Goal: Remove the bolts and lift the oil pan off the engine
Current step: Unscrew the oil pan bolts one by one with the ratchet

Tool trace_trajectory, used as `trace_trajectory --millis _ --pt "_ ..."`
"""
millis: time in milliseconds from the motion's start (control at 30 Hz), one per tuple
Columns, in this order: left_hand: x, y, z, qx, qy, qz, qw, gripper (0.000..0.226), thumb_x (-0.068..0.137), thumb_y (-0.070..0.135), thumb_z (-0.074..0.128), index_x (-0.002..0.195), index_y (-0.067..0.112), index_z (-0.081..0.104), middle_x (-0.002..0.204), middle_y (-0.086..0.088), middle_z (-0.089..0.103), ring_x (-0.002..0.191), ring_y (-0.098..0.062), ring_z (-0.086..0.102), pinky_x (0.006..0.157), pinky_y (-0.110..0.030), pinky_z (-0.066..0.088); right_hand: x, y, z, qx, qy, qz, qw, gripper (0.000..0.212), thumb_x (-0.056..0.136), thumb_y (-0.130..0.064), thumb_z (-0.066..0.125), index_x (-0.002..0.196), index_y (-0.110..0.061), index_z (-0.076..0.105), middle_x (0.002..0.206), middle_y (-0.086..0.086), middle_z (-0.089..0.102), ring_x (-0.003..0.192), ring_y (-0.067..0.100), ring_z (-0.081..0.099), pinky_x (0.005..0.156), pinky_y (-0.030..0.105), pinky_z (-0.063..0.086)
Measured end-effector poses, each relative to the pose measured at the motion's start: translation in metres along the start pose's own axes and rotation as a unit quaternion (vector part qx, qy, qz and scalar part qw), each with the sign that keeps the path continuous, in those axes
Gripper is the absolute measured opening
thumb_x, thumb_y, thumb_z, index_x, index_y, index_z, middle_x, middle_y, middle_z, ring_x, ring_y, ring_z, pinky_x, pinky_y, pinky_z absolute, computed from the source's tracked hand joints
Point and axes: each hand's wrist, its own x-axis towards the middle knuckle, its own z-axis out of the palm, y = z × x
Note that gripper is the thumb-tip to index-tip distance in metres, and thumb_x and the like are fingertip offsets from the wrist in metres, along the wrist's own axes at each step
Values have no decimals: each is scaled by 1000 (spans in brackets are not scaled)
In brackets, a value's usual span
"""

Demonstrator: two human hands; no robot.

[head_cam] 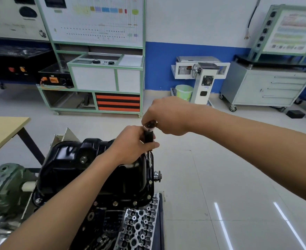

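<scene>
The black oil pan [71, 165] sits on top of the upturned engine [136, 226] at lower centre. Bolts [134, 203] line its near flange. A black-handled driver tool [149, 138] stands upright over the pan's far right edge, its thin metal shaft running down to the flange. My left hand [130, 144] grips the black handle around its middle. My right hand [166, 115] pinches the silver top end of the tool from above. The tool tip and the bolt under it are too small to make out.
A wooden table [2, 132] stands at left, a green motor unit [6, 186] at lower left. Training benches, a white stand [202, 78] and a grey drawer cart [267, 87] line the far wall. Tiled floor stretches to the right.
</scene>
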Motion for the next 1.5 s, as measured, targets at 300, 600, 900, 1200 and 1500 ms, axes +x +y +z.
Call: trace_trajectory --millis 300,600,900,1200,1500 --pt "17 -5 -4 -43 27 -42 998 18 80 28 88 82 20 71 80 1 75 80 -17 72 81 -31 56 20 0 4 -11 9 58 998 34 88 -12 61 115 -32 68 83 -4 45 76 25 55 55 30 37" --pt "31 -12 6 0 62 -60 996 29 73 32 92 63 21 67 61 4 65 61 -21 57 61 -33 48 17 2 23 11 26 112 993 26 90 -25 66 116 -25 67 88 0 45 73 25 52 59 32 38" --pt "34 -15 10 12 71 -44 996 58 75 32 90 40 23 45 39 7 30 53 -16 27 52 -29 26 14 -1 27 48 40 124 990 11 84 -20 68 89 -19 58 72 -4 32 62 21 42 48 28 24" --pt "35 -7 13 44 89 -49 994 47 80 14 73 44 39 56 38 1 34 53 -20 21 46 -31 18 24 -8 42 291 7 209 934 40 77 -1 55 50 -16 30 43 3 35 29 15 38 28 14 20" --pt "34 -13 21 112 59 -55 990 23 86 51 74 76 33 63 78 17 71 80 -12 68 73 -37 55 28 23 25 -66 -33 -55 996 27 91 2 52 107 -18 61 88 1 53 72 22 49 62 36 41"
